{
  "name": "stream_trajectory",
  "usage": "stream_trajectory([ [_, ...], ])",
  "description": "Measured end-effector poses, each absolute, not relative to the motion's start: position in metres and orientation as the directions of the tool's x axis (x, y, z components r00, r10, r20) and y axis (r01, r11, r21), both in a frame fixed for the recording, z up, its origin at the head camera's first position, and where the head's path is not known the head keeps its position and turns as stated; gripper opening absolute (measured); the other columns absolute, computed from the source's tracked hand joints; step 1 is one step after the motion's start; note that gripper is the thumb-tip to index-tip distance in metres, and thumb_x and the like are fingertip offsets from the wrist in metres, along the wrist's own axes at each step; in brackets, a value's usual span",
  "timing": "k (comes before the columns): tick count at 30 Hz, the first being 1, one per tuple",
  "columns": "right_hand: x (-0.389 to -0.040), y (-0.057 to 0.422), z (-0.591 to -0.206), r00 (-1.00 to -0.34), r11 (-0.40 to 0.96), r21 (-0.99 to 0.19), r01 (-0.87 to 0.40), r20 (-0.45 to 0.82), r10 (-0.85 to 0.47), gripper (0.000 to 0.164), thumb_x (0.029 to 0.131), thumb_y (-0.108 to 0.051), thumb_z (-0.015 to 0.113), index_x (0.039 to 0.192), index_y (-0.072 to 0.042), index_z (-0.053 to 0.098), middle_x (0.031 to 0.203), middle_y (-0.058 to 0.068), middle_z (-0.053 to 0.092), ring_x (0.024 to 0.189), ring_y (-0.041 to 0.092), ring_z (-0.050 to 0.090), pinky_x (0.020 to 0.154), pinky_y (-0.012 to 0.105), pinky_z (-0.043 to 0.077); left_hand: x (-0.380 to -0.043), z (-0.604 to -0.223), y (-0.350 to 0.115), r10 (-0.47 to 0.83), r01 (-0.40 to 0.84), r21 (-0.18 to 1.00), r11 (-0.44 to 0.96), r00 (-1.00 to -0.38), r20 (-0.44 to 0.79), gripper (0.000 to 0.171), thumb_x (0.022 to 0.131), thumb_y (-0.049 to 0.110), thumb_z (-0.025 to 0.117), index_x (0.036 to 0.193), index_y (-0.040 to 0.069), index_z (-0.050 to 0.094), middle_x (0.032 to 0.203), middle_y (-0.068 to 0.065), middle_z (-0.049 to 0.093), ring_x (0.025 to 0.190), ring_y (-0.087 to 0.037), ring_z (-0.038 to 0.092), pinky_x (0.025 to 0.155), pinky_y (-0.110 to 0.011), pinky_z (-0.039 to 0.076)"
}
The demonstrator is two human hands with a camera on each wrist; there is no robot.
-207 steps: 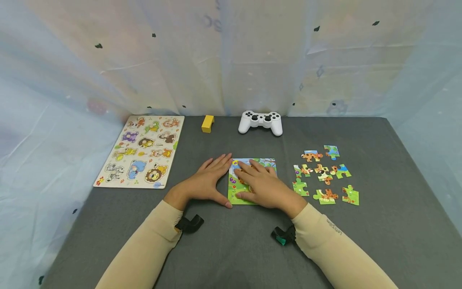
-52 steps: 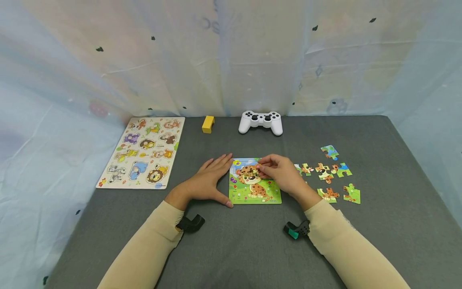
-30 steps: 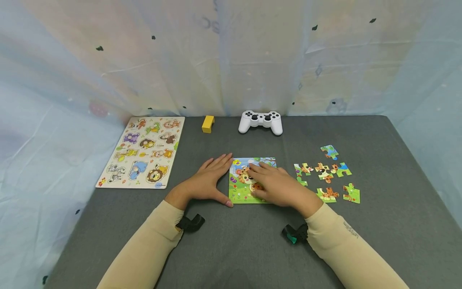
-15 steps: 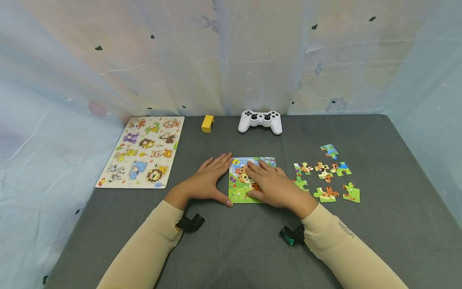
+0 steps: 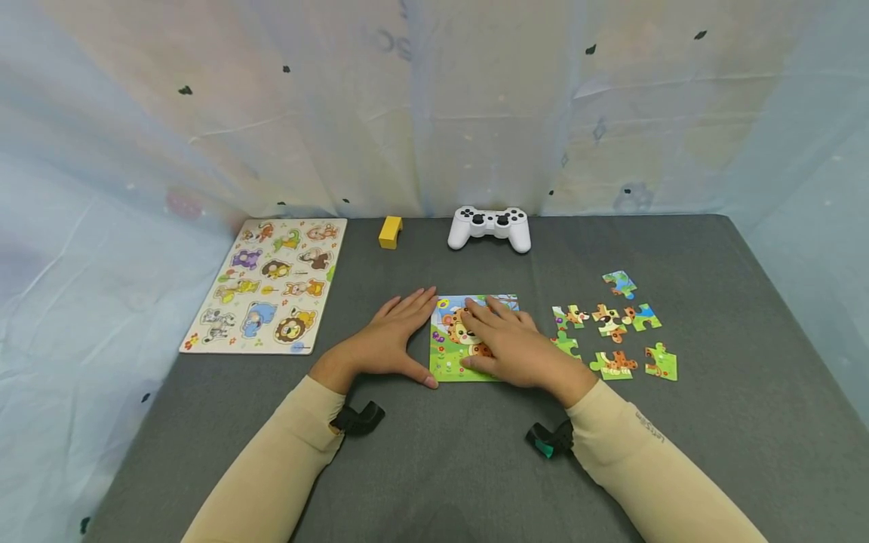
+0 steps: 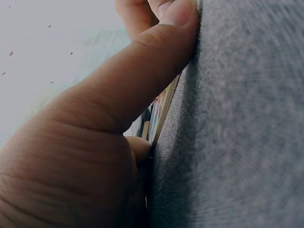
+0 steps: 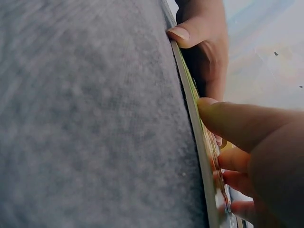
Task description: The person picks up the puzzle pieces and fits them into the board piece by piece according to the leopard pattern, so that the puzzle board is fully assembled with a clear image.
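Note:
A square jigsaw puzzle (image 5: 448, 368) with a cartoon leopard on green and blue lies flat on the grey table. My left hand (image 5: 388, 341) rests along its left edge, thumb spread from the extended fingers. My right hand (image 5: 512, 345) lies over the right part of the puzzle, fingers outstretched on its face, hiding that part of the picture. In the right wrist view, the thumb (image 7: 223, 118) and fingertips rest on the board's upper face. The left wrist view shows the left thumb (image 6: 156, 61) down close to the cloth, beside the board's edge.
Several loose puzzle pieces (image 5: 614, 366) lie to the right, some near the right wrist. An animal puzzle board (image 5: 268, 290) lies at the left. Towards the back are a yellow block (image 5: 390, 233) and a white game controller (image 5: 489, 229), before a hanging pale curtain (image 5: 475, 105).
The right hand pinched a puzzle piece at the puzzle's upper right, then flattened over the board. One orange-and-blue piece is gone from the loose group. The left hand stayed put.

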State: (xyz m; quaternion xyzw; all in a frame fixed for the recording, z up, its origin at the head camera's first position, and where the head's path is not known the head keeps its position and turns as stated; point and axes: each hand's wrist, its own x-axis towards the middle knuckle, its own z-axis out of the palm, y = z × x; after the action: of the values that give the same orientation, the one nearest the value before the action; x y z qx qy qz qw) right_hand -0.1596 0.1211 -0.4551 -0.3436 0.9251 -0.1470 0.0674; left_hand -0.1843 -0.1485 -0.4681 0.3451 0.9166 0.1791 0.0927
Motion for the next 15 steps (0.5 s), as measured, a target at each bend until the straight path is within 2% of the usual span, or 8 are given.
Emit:
stream_trajectory([
  [8,-0.1604,0.1210,-0.4549,-0.754,0.711,-0.342,-0.614,-0.013,-0.657,0.076,0.092,-0.060,0.050,0.153,-0.020,0.029,0.158,0.002,0.018,0.143,0.031,0.009,0.102,0.059,0.021,-0.1838,-0.4677,-0.1491,0.663,0.598,0.394,0.698,-0.747,-0.042,0.133,0.057,0.083,0.066,0.155,0.012,0.010,0.160,-0.001,0.003,0.144,-0.020,0.001,0.111,-0.050,0.003],
  [15,-0.1674,0.1276,-0.4551,-0.751,0.667,-0.453,-0.591,0.009,-0.660,0.071,0.093,-0.059,0.050,0.152,-0.024,0.031,0.157,0.000,0.020,0.143,0.028,0.012,0.101,0.061,0.019,-0.1847,-0.4679,-0.1493,0.671,0.601,0.413,0.685,-0.741,-0.036,0.131,0.059,0.080,0.067,0.155,0.011,0.010,0.160,-0.003,0.003,0.144,-0.021,0.002,0.111,-0.051,0.003],
])
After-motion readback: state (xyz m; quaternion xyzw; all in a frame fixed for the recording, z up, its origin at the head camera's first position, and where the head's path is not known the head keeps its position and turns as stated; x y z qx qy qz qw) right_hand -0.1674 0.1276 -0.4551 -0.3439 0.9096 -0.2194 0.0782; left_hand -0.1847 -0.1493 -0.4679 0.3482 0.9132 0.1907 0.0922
